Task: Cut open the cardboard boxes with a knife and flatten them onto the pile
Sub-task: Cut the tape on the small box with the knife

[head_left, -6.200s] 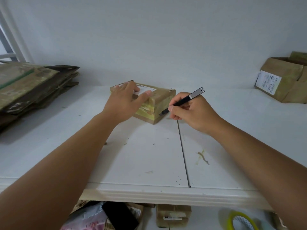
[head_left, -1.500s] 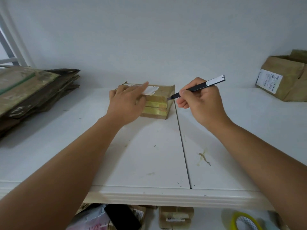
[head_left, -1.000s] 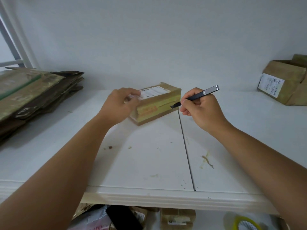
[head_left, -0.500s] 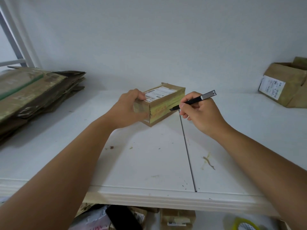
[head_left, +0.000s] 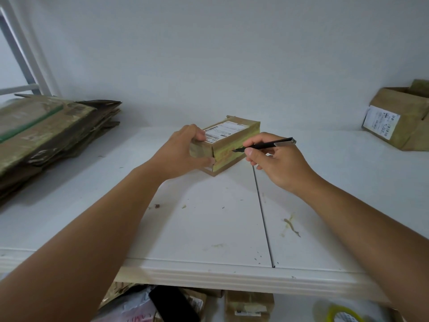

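A small brown cardboard box (head_left: 228, 141) with a white shipping label on top and yellowish tape along its side sits mid-table, turned corner-on to me. My left hand (head_left: 185, 152) grips its near left end, thumb on the corner. My right hand (head_left: 276, 163) holds a slim black knife (head_left: 267, 145) like a pen, its blade tip touching the taped right side of the box. A pile of flattened cardboard (head_left: 46, 129) lies at the far left of the white table (head_left: 209, 228).
An opened cardboard box (head_left: 399, 122) with a white label stands at the far right by the wall. Below the table's front edge lie more packages (head_left: 248, 305), a black object (head_left: 171, 303) and a roll of yellow tape (head_left: 343, 316).
My left hand has turned the box so a corner now faces me and has shifted to grip its near end. The knife tip has come down onto the taped side.
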